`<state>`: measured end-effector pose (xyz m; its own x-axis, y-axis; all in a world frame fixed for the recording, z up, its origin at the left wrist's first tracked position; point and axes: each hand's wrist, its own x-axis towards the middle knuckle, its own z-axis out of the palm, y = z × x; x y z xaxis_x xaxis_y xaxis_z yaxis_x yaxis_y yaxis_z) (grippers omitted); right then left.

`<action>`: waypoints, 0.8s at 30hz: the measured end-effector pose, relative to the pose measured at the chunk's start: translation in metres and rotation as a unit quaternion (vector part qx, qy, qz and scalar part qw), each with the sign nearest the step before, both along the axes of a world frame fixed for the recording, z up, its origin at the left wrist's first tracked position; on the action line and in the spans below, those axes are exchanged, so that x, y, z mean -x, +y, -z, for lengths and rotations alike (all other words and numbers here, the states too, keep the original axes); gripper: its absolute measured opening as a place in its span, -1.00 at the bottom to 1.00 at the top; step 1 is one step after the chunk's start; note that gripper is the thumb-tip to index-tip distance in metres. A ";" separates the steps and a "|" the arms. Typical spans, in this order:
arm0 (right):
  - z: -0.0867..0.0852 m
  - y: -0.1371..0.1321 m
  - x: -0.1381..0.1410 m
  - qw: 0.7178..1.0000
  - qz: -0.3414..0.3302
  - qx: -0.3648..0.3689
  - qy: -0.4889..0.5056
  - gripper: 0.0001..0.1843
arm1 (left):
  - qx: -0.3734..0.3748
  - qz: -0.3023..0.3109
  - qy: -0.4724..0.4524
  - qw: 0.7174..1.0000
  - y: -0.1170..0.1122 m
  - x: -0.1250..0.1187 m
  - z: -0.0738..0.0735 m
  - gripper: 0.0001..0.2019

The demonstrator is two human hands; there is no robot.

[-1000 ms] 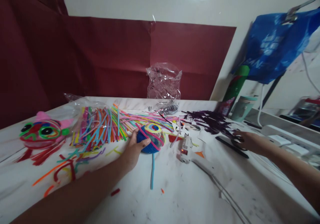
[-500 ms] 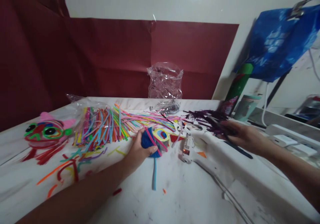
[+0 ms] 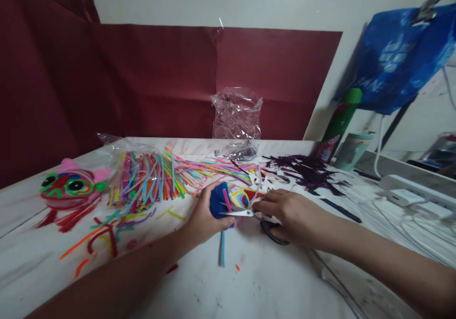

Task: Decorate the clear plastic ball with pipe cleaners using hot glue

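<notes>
My left hand (image 3: 204,217) is closed round a small ball (image 3: 228,200) covered in blue, pink and yellow pipe cleaners, held just above the white table (image 3: 270,286). A light blue pipe cleaner (image 3: 223,252) hangs down from it. My right hand (image 3: 285,212) grips black-handled scissors (image 3: 249,214), whose open blades point left and touch the ball. Behind the ball lies a bundle of coloured pipe cleaners (image 3: 156,181) spilling from a clear bag.
A pink pipe-cleaner animal face (image 3: 69,188) lies at the left with loose cut pieces (image 3: 103,233) near it. A crumpled clear bag (image 3: 237,117) stands at the back, purple scraps (image 3: 309,169) to the right, then a green bottle (image 3: 340,122), a cup (image 3: 352,150) and white cables (image 3: 402,214).
My right hand has come from the right side of the table with the scissors and brought the blades to the ball. My left hand has turned the ball slightly.
</notes>
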<state>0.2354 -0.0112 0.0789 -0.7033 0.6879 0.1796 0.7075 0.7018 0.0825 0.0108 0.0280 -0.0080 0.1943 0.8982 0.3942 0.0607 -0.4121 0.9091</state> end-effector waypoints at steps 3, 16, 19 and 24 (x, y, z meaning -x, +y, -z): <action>0.004 0.002 0.000 1.000 -0.014 0.001 0.010 -0.61 | 0.033 0.009 0.005 0.999 -0.002 0.000 -0.002 -0.17; 0.022 0.003 -0.009 0.998 -0.012 -0.005 0.060 -0.63 | 0.042 0.008 0.039 0.998 -0.007 -0.003 -0.011 -0.20; 0.020 0.001 -0.005 0.996 -0.029 -0.008 0.083 -0.65 | 0.021 -0.008 0.058 0.998 -0.008 -0.004 -0.012 -0.20; 0.017 -0.002 -0.004 0.994 -0.032 0.035 0.096 -0.66 | -0.006 -0.015 0.074 0.997 -0.008 -0.003 -0.010 -0.20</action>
<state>0.2391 -0.0131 0.0622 -0.7036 0.6583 0.2677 0.6589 0.7454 -0.1012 0.0135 0.0202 0.0022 0.2240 0.8999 0.3742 0.2072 -0.4192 0.8839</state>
